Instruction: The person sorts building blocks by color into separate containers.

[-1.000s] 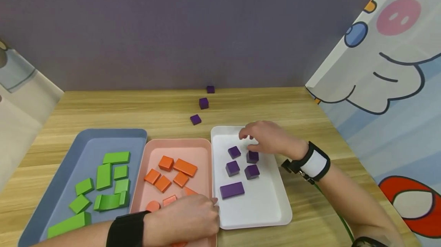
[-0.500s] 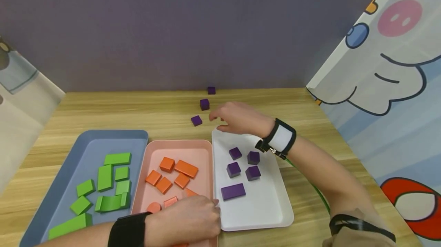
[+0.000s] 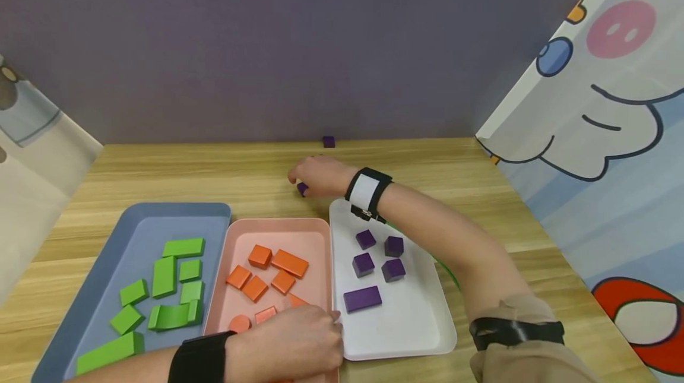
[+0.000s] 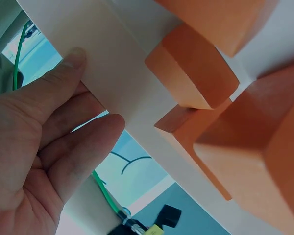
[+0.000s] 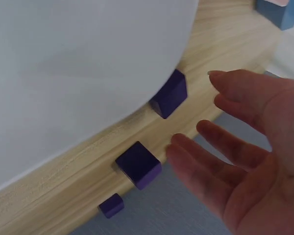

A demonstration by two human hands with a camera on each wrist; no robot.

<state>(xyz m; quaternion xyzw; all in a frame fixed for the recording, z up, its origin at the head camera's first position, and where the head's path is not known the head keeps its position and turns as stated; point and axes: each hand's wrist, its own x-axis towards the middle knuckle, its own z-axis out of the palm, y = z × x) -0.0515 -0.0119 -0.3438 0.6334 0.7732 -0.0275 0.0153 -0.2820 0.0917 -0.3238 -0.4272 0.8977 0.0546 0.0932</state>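
Observation:
My right hand reaches over the far part of the table, above purple blocks. In the right wrist view its thumb and fingers stand apart, close to a purple cube, with a purple block by the white rim and a small purple block nearby. Nothing is between the fingers there. My left hand grips the near right edge of the pink tray, thumb on its wall and fingers behind the edge. Orange blocks lie in that tray, partly hidden by the hand in the head view.
Purple blocks sit in the white tray at right. A blue-grey tray at left holds several green blocks. One purple block lies by the grey back panel. A green cable runs along the right arm.
My right hand has moved left and away from over the white tray to the loose purple blocks, now covering one of them. The left hand has stayed in place.

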